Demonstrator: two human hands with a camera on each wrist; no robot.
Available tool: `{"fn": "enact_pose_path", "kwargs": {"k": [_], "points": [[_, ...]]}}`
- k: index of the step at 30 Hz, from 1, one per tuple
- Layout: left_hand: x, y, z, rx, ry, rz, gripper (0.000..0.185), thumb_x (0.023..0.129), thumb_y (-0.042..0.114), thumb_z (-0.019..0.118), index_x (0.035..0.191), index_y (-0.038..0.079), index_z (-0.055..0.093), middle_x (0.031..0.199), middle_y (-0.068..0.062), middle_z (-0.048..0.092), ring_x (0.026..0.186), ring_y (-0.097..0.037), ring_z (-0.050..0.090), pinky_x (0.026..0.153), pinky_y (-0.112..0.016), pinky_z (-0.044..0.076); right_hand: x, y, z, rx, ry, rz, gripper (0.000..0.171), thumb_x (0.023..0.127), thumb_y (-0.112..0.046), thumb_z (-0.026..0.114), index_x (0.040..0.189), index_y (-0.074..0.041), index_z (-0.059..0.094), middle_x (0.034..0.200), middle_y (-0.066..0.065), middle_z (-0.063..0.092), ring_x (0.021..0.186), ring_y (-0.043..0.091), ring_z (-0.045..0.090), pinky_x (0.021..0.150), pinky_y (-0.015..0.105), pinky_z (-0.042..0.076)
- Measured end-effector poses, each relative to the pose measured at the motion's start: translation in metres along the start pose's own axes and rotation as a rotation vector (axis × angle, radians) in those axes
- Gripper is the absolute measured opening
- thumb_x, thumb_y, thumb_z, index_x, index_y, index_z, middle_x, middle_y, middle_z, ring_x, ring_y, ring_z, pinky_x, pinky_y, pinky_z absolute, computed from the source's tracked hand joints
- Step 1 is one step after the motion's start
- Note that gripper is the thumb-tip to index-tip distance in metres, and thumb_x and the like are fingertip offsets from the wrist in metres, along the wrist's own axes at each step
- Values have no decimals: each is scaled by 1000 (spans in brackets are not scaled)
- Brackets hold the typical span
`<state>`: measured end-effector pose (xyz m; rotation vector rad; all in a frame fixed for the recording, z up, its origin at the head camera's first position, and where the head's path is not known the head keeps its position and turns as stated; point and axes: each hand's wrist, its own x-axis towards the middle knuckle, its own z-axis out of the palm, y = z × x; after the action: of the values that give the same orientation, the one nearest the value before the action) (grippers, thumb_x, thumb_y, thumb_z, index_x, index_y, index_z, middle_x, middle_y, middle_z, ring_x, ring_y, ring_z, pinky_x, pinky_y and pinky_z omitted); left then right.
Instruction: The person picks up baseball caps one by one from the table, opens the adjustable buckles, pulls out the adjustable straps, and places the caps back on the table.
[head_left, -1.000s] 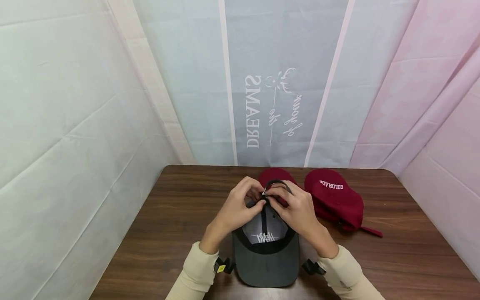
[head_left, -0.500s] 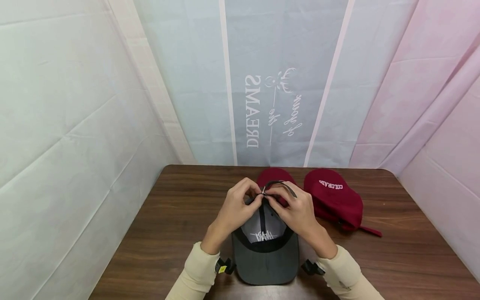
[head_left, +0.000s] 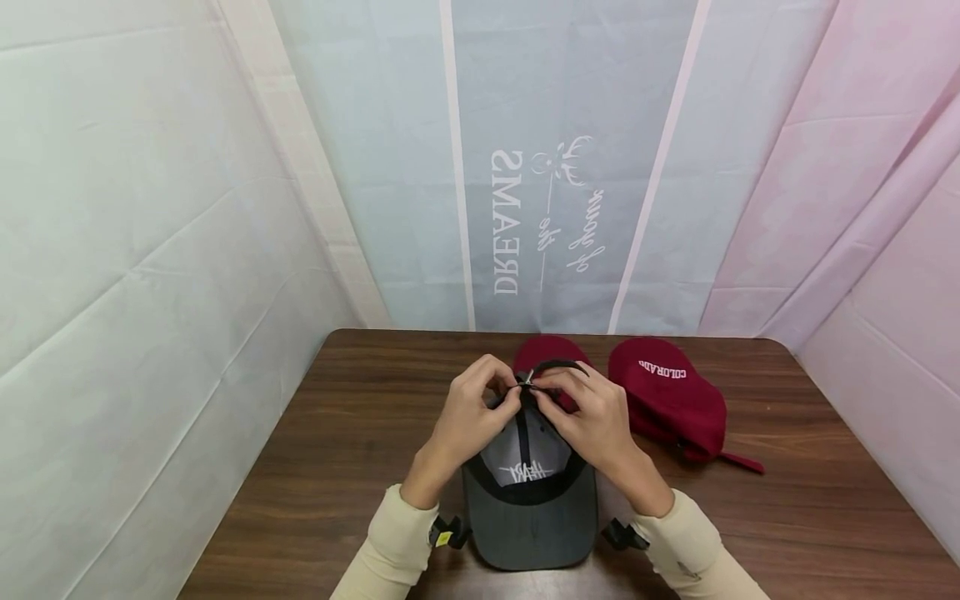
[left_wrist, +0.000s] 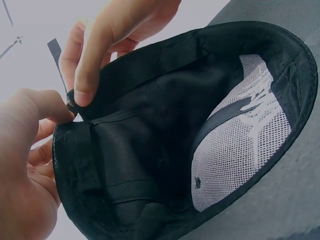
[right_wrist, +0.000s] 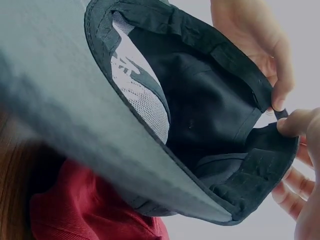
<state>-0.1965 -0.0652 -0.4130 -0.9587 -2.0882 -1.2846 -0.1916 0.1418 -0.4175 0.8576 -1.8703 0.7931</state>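
A dark grey baseball cap [head_left: 531, 529] is held with its brim toward me and its hollow inside facing up. White lettering shows through its mesh front panel [left_wrist: 245, 145]. At the cap's back, my left hand [head_left: 472, 421] pinches the left end of the closure, thumb against fingers. My right hand [head_left: 596, 417] pinches the other side, close by. Between the fingertips lies a small metallic buckle [head_left: 529, 379], partly hidden. The strap's loose end [head_left: 558, 364] arches over my right fingers. In the right wrist view, a short piece of strap [right_wrist: 281, 114] bridges both thumbs.
Two dark red caps lie behind on the wooden table [head_left: 360, 433]: one cap [head_left: 543, 350] mostly hidden by my hands, the other cap [head_left: 671, 400], lettered COLORADO, to the right with its strap [head_left: 742, 463] sticking out. Fabric curtains [head_left: 187, 208] surround the table.
The strap's loose end has shifted and curves differently over my right hand. My left fingers have moved slightly left, and the grey cap has risen a little in the view.
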Motion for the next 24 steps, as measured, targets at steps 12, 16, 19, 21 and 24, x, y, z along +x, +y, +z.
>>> {"fn": "enact_pose_path", "kwargs": {"k": [12,16,19,21,24], "points": [[0,-7,-8,-3,69,43,19,92,-7,72,95,10,64,91,-4,64,78,-16,63,68,-34,57,0,4,-2,-1,-11,34,21,78,-5,89,97,-13,82,96,2,80,90,21,75,74,39,60],[-1,-7,-9,5,76,41,19,91,-7,71,95,9,63,92,-4,64,79,-15,63,70,-30,57,-1,6,-2,-7,-16,35,20,78,-6,89,96,-13,82,96,2,80,89,20,75,73,38,61],[-1,-9,-12,9,94,36,19,91,-8,71,95,9,63,92,-4,64,78,-14,62,69,-30,57,-2,7,-4,-14,-21,49,20,77,-5,89,95,-12,82,95,2,80,87,19,75,72,37,61],[-1,-9,-14,7,109,29,19,90,-8,70,95,9,63,92,-4,65,78,-14,62,69,-30,57,-2,7,-6,-16,-25,63,22,76,-2,90,94,-12,82,95,2,80,86,19,74,72,36,61],[-1,-10,-17,-2,113,11,19,91,-8,71,95,8,62,93,-5,65,78,-14,62,69,-31,57,-2,9,-8,-15,-25,70,23,75,0,90,94,-11,82,95,3,80,84,20,74,70,36,61]]}}
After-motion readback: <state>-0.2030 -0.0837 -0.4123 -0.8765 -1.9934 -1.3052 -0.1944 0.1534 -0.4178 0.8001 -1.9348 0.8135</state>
